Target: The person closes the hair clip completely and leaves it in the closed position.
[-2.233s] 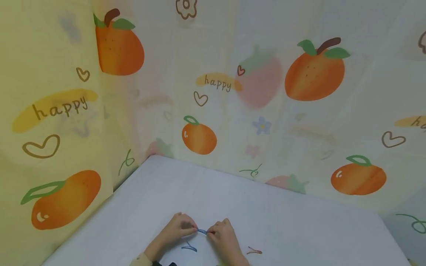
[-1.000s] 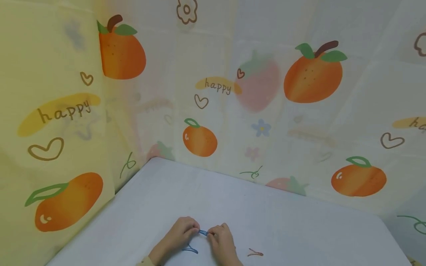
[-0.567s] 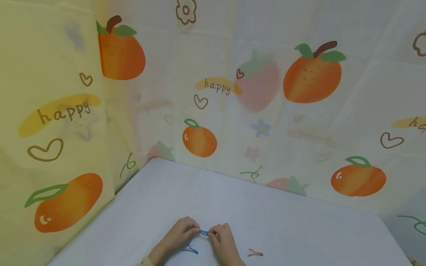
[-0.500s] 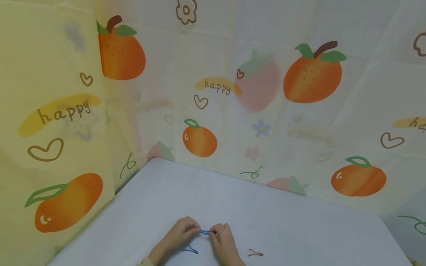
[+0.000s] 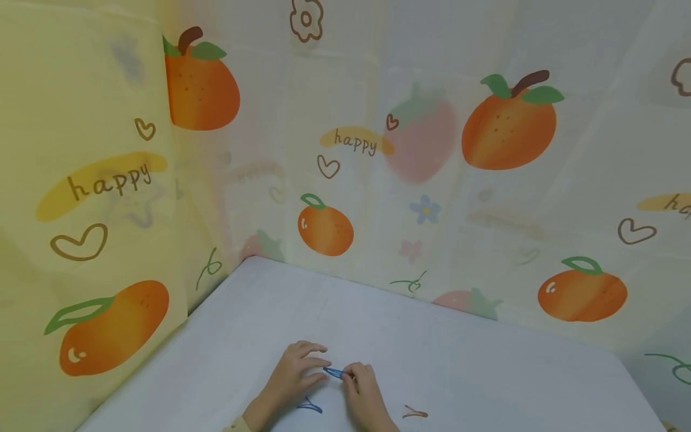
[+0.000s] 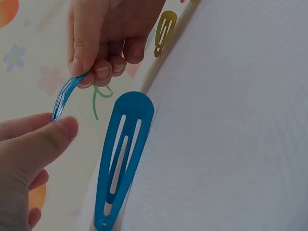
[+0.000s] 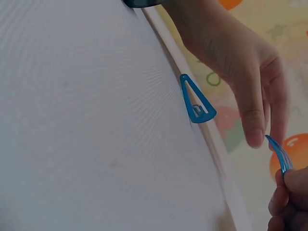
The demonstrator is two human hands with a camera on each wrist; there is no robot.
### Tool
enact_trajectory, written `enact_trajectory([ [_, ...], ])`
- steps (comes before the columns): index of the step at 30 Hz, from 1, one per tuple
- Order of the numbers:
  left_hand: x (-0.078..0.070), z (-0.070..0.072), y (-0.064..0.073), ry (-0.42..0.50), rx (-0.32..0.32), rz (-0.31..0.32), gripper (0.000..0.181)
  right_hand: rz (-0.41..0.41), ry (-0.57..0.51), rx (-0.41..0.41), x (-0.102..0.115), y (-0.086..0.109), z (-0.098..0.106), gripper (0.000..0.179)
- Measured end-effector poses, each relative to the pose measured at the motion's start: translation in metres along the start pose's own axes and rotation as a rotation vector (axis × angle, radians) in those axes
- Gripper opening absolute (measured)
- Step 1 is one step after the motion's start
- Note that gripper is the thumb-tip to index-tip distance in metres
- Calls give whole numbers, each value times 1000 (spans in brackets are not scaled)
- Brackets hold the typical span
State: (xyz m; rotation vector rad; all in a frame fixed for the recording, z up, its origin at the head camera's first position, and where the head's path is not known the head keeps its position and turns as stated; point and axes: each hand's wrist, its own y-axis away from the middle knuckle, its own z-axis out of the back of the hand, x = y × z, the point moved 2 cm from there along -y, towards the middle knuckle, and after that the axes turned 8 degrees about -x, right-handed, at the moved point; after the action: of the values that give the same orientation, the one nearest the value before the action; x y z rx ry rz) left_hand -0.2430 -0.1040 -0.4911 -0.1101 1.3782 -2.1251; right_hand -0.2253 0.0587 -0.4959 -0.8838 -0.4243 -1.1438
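Observation:
A blue snap hair clip [image 5: 333, 372] is pinched at one end between the thumb and finger of my right hand [image 5: 366, 393]. My left hand [image 5: 293, 373] has its fingers spread, with the fingertips close to the clip's other end; whether they still touch it, I cannot tell. Seen from the left wrist, the held clip [image 6: 66, 97] is slim and curved edge-on. A second blue snap hair clip [image 5: 309, 406] lies on the white table below the hands, its slots plain in the left wrist view. Right of my right hand lies a brownish snap hair clip [image 5: 415, 412].
The white table [image 5: 486, 372] reaches back to a corner of hanging cloth [image 5: 378, 78] printed with oranges, hearts and the word happy. Another cloth side [image 5: 113, 252] borders the left edge. A dark band [image 7: 143, 2] shows at the top of the right wrist view.
My left fingers, which were pinching the clip's left end, have spread apart. The clip stays in my right hand and now tilts with its left end higher. The lying clips have not moved.

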Motion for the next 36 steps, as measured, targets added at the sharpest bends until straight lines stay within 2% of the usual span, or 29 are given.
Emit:
enact_trajectory([
  [5, -1, 1, 0, 1, -33, -88, 11, 38, -25, 49, 1, 1, -1, 6],
  [12, -2, -1, 0, 5, -32, -96, 11, 143, -30, 24, -4, 3, -1, 5],
  [15, -1, -1, 1, 12, -30, -92, 11, 227, -12, -14, -5, 3, -1, 5],
  [20, 1, -2, 3, 51, -30, -49, 10, 410, 47, -138, -7, 2, -1, 16],
  [24, 2, -1, 2, 80, -5, -21, 10, 499, 56, -220, -9, -1, 0, 21],
  [27, 3, -1, -1, 89, -7, -13, 10, 513, 58, -245, -7, -5, 2, 20],
  [30, 4, -1, -2, 96, -11, 7, 10, 478, 92, -260, -6, -7, 3, 18],
  [33, 3, -2, 1, 105, 2, 26, 9, 450, 130, -257, -9, -5, 1, 17],
  [36, 3, -4, 5, 102, 11, 20, 8, 462, 139, -264, -11, -2, 0, 16],
])
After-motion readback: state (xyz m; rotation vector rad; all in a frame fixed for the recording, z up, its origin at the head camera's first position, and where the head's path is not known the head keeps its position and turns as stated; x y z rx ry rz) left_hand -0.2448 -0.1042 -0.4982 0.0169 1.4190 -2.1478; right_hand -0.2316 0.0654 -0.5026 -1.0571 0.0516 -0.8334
